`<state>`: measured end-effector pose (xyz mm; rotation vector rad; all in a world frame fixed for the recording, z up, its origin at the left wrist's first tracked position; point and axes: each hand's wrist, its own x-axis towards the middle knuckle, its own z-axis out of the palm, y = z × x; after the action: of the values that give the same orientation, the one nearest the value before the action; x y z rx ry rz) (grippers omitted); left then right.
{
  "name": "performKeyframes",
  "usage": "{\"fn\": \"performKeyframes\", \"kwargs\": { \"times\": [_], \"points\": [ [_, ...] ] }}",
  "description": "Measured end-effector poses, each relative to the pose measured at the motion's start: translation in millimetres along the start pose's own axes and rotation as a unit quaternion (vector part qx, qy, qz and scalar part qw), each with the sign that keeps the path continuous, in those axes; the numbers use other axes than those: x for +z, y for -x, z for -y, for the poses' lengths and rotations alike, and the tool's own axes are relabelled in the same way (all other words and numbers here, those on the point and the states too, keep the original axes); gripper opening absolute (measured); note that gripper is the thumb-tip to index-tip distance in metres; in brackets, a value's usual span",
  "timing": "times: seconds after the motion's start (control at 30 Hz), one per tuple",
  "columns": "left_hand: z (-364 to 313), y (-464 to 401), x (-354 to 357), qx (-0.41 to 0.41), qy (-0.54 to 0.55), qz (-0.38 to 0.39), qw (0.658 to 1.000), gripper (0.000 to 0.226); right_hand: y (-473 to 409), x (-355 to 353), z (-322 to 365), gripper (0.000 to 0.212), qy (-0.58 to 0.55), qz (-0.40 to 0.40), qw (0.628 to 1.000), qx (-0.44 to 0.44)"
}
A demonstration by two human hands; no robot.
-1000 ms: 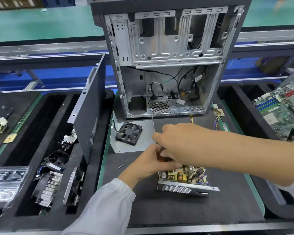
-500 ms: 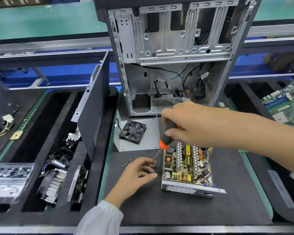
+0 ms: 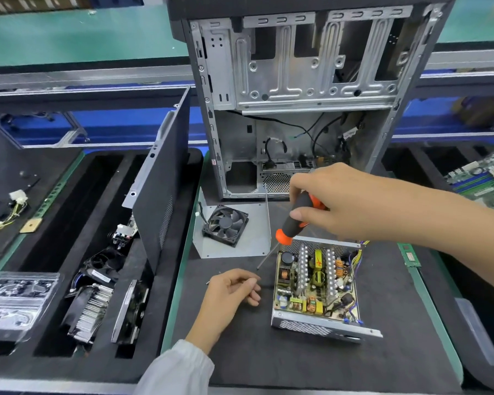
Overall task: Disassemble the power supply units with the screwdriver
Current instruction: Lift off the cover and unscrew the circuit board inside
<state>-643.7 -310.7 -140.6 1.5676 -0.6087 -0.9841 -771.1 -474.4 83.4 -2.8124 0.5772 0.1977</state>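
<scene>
A dark foam-covered work surface (image 3: 268,357) with a green edge sits in front of a blue and grey conveyor line, and a gutted computer case (image 3: 297,95) stands upright at its far side. At far left, a tray (image 3: 54,172) holds removed parts: a heatsink (image 3: 89,312), small fans and a case side panel (image 3: 160,201) leaning upright. Moving right, a detached metal cover with a black fan (image 3: 226,225) lies flat just in front of the case.

The left hand (image 3: 230,293) has come off the unit since a second ago, when both hands were bunched over it; it now rests on the surface just beside the power supply unit (image 3: 317,286), fingers loosely curled. It may be pinching a freed screw, but that is too small to tell. Two tiny screws (image 3: 213,277) seem to lie just beyond it.

The unit sits open at centre, its circuit board, coils and heatsink fins exposed. The right hand (image 3: 334,201), reaching in from the right with the forearm nearly level, has lifted and grips the screwdriver (image 3: 293,223) by its black and orange handle, shaft angled down-left with the tip hanging above the surface between the left hand and the unit's near-left corner. That lift suggests a screw has just come out, so board screws are likely next.
</scene>
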Motion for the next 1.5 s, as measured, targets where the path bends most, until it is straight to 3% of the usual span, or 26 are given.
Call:
{"fn": "performKeyframes", "kwargs": {
  "times": [0.13, 0.2, 0.3, 0.53, 0.67, 0.87, 1.03, 1.1, 1.17, 1.3, 1.5],
  "points": [
    [-5.1, -8.1, 12.8, -0.039, -0.073, -0.001, 0.997, 0.036, -2.0, -4.9, -6.4, 0.018, 0.028, -0.021, 0.999, 0.008],
    [-7.3, -12.8, 22.1, -0.037, -0.144, -0.006, 0.989, 0.029, -3.6, -6.1, -7.7, 0.018, 0.040, -0.022, 0.999, 0.010],
    [-8.8, -13.8, 35.7, 0.038, -0.260, -0.008, 0.965, 0.013, -7.1, -5.6, -7.9, 0.018, 0.059, -0.012, 0.998, 0.010],
    [-7.1, -1.8, 48.1, 0.038, -0.343, -0.022, 0.938, 0.041, -15.8, 0.2, 0.0, 0.019, 0.115, 0.017, 0.993, 0.019],
    [-13.0, 1.2, 46.3, 0.027, -0.336, -0.002, 0.941, 0.050, -17.5, 5.2, 5.3, 0.026, 0.150, -0.004, 0.989, -0.002],
    [-12.6, 12.1, 51.6, 0.014, -0.375, 0.023, 0.927, 0.048, -12.0, 6.8, 9.3, 0.026, 0.157, 0.000, 0.987, -0.020],
    [-10.4, 16.2, 48.7, 0.031, -0.378, 0.055, 0.924, 0.048, -6.5, 0.0, 10.2, 0.042, 0.145, 0.009, 0.989, -0.026],
    [-8.8, 5.2, 42.1, 0.040, -0.349, 0.031, 0.936, 0.040, -7.5, 4.3, 10.8, 0.036, 0.158, 0.013, 0.987, -0.025],
    [-6.4, -6.8, 39.3, 0.059, -0.319, -0.005, 0.946, 0.012, -9.6, 12.8, 10.2, 0.028, 0.178, 0.020, 0.984, -0.021],
    [-2.9, -25.1, 50.3, 0.073, -0.289, -0.033, 0.954, 0.033, -10.9, 24.0, 9.4, 0.028, 0.199, 0.038, 0.979, -0.018],
    [8.5, -26.6, 57.9, 0.109, -0.276, -0.059, 0.953, 0.026, -10.9, 32.4, 4.8, 0.028, 0.189, 0.053, 0.981, -0.006]
  ]
}}
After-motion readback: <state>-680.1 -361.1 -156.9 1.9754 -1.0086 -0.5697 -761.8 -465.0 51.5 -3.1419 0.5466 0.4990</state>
